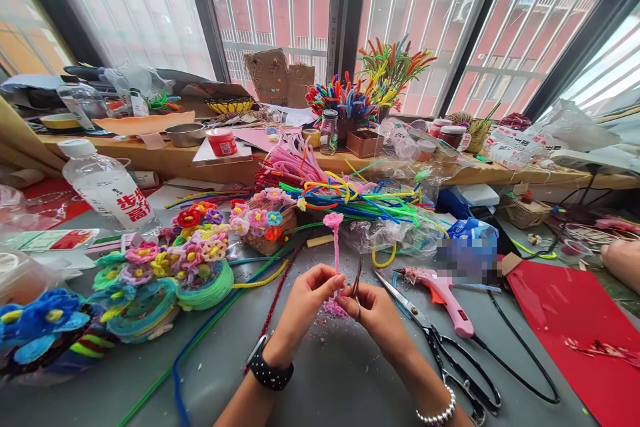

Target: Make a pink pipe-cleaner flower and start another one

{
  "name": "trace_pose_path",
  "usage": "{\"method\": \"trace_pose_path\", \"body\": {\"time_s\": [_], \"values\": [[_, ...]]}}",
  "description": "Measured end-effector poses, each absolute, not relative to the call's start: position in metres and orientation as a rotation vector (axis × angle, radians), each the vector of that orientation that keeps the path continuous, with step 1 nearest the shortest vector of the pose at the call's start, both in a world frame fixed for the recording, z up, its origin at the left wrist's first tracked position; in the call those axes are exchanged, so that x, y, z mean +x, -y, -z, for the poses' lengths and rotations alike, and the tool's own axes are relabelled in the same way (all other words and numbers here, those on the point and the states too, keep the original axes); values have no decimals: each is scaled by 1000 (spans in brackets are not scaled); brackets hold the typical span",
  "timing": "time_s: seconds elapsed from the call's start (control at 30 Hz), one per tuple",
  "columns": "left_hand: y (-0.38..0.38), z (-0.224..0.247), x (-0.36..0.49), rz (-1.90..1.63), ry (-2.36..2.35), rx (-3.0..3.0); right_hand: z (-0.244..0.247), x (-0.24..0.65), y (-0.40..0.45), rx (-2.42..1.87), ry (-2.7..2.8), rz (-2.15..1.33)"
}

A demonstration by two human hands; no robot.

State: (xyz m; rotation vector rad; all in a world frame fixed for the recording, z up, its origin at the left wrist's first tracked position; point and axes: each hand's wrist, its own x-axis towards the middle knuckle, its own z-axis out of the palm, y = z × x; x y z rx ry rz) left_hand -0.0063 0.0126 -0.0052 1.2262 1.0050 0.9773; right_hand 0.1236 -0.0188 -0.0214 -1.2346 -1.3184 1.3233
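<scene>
A pink pipe cleaner (336, 247) stands upright between my hands, its top curled into a small flower-like shape. My left hand (315, 293) pinches its lower part between thumb and fingers. In my right hand (373, 313) is a small pair of scissors (358, 275), blades pointing up, close beside the pipe cleaner. Below the hands lies a heap of pink fuzzy trimmings (334, 309) on the grey table (330, 373). Large black-handled scissors (425, 323) rest to the right of my right hand, beside a pink glue gun (453, 303).
Pipe-cleaner flowers and baskets (200, 273) crowd the left, near a plastic bottle (103, 180). Bundles of colored pipe cleaners (350, 197) lie ahead, below a cluttered wooden ledge (240, 163). The glue gun's cord (530, 360) loops toward a red sheet (565, 320). Another person's hand (623, 263) shows at far right.
</scene>
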Motion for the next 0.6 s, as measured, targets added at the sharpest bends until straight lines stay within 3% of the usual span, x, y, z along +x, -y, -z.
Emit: {"method": "trace_pose_path", "body": {"time_s": [0.27,0.6], "values": [[-12,5,-9,-933,-953,1104,18,124,21,-1167,1194,-1527],[-13,6,-11,-1072,-877,853,21,134,19,-1196,1668,-1302]]}}
